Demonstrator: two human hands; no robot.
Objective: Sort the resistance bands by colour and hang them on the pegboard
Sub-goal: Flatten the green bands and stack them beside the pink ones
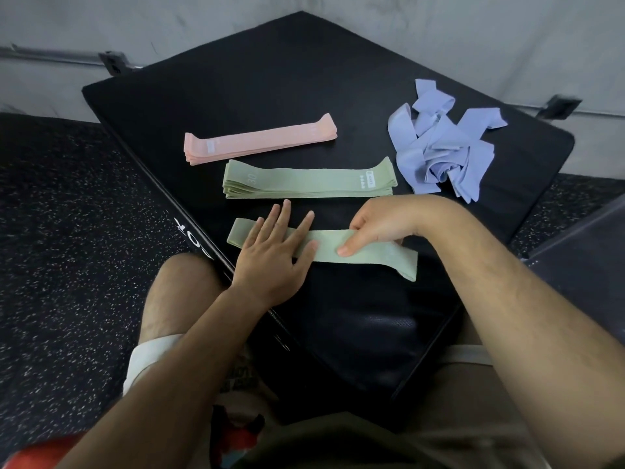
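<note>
A single green band (363, 253) lies flat on the black padded box (270, 89) in front of me. My left hand (275, 252) presses its left part with straight, spread fingers. My right hand (375, 226) pinches the band's middle between thumb and fingers. Beyond it sits a neat stack of green bands (309, 179), and behind that a neat stack of pink bands (260, 138). A tangled heap of lilac bands (443, 143) lies at the right of the box. No pegboard is in view.
The box stands on dark speckled rubber flooring (67, 214) against a grey wall (338, 18). My knees sit either side of the box's near corner. A dark object (585, 252) juts in at the right edge.
</note>
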